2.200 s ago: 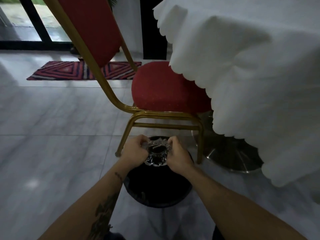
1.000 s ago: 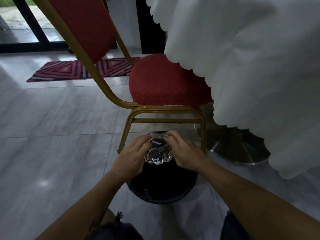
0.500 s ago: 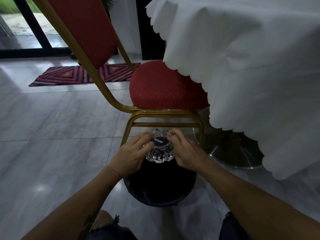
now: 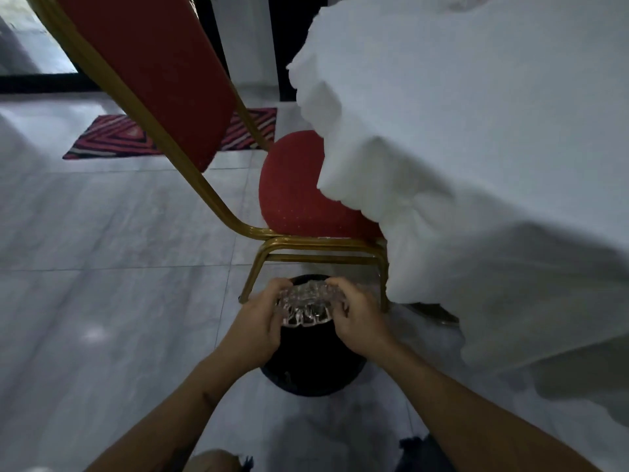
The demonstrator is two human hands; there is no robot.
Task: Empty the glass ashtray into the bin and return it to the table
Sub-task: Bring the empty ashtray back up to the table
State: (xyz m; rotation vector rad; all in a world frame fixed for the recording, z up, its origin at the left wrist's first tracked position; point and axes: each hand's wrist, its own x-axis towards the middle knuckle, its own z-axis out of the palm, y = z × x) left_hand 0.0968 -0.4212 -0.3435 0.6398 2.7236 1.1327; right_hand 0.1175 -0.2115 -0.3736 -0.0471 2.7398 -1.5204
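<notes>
Glass ashtray (image 4: 305, 307), likely heavy, slick and breakable, is tipped over the bin (image 4: 311, 366). The left hand (image 4: 258, 327) and right hand (image 4: 357, 321) each close on opposite rim edges, the safest hold.

The scene is dim and bluish-grey. Daylight enters from the glass door (image 4: 37, 46) at the far left, the brightest patch. The polished floor tiles (image 4: 102, 250) carry soft sheen, with a small pale glare spot at left. The white tablecloth (image 4: 476, 165) on the right is smeared by motion blur, its scalloped edge indistinct. The glass ashtray (image 4: 304, 306) glints faintly but its facets blur. The black bin (image 4: 313, 376) reads as a detailless dark mass. Wide-angle distortion bends the chair (image 4: 153, 80) frame toward the edges.
</notes>
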